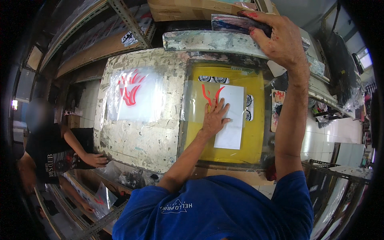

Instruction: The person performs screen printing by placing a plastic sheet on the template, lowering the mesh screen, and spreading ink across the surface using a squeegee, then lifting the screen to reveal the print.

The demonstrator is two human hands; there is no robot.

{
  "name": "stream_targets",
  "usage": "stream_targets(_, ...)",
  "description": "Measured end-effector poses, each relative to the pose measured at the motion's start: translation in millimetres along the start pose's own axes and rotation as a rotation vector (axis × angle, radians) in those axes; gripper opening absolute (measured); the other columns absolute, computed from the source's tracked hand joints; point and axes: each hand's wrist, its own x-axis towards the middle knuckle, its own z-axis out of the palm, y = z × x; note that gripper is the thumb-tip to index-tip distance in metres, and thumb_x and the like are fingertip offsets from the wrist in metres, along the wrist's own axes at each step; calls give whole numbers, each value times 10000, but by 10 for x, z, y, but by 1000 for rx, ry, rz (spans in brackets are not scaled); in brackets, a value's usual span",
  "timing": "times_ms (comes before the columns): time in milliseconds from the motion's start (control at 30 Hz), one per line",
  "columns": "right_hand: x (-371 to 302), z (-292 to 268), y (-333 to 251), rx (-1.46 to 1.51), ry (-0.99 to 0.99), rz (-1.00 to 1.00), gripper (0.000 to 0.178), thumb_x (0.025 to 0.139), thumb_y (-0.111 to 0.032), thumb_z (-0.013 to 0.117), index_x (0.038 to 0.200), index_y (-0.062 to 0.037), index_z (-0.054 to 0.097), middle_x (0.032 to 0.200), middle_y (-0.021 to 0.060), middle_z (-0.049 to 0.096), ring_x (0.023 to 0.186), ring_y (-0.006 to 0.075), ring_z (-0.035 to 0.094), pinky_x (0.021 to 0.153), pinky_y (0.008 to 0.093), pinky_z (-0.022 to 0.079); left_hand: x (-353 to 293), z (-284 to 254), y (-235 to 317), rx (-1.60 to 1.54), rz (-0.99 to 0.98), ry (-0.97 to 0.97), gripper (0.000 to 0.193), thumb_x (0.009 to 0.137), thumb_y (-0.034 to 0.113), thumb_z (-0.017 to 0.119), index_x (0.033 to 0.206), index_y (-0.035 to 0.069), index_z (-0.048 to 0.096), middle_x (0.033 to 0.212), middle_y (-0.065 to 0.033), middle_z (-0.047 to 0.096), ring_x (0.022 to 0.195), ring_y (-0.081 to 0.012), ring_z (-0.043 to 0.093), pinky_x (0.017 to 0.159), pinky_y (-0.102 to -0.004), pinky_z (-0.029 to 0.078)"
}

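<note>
My left hand (216, 116) lies flat with fingers spread on a white paper sheet (230, 136). Under that hand, red curved strokes show at the fingertips, and a clear plastic sheet (192, 106) reaches out to the left. Both rest on a yellow screen-printing mesh (208, 154) in a dark frame. At the far side, my right hand (280, 40), its fingers stained red, grips the end of an ink-smeared squeegee (230, 23). The squeegee is just behind a paint-stained wooden bar (200, 41); whether they touch I cannot tell.
Left of the screen, a clear sheet with red flame-like strokes (130, 94) lies on the worn tabletop (140, 140). A co-worker's hand (96, 160) is at the table's left edge. A metal shelf (100, 50) stands far left, and a cardboard box (180, 10) sits at the back.
</note>
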Motion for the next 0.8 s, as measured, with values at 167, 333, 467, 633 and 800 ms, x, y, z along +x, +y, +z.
stream_targets(167, 4, -1, -27, 49, -1, -25, 384, 804, -218, 675, 1178, -134, 706, 992, 179, 714, 872, 327, 674, 809, 383, 515, 41, 24, 7, 71, -2, 22, 651, 882, 444, 641, 1432, 138, 478, 1535, -133, 355, 1439, -377, 249, 1103, -605, 202)
stream_targets(333, -26, 27, -6, 1, 29, -15, 387, 797, -228, 674, 1171, -133, 710, 1024, 172, 715, 881, 328, 677, 813, 379, 515, 67, 65, 30, 74, -11, 23, 659, 881, 486, 619, 1435, 160, 472, 1523, -124, 363, 1436, -365, 248, 1089, -642, 203)
stream_targets(467, -62, 50, -2, 20, 36, -9, 387, 790, -234, 673, 1161, -131, 712, 1003, 180, 713, 849, 336, 679, 779, 382, 521, 69, 113, 28, 88, -12, 32, 659, 874, 491, 629, 1432, 176, 475, 1518, -115, 367, 1442, -356, 234, 1081, -659, 201)
stream_targets(633, -72, -20, -127, 59, -22, 36, 373, 793, -226, 666, 1153, -140, 710, 950, 186, 706, 823, 349, 682, 741, 387, 526, 70, 87, 13, 67, 14, 59, 671, 896, 457, 623, 1457, 141, 436, 1538, -123, 348, 1458, -358, 209, 1079, -653, 185)
stream_targets(800, -321, 54, -137, 63, 40, 8, 357, 789, -288, 690, 1114, -145, 726, 856, 163, 699, 792, 352, 670, 732, 435, 520, 109, -587, 234, -333, -73, 400, 749, 866, 329, 694, 1486, 59, 370, 1438, -123, 469, 1359, -302, 387, 1082, -510, 283)
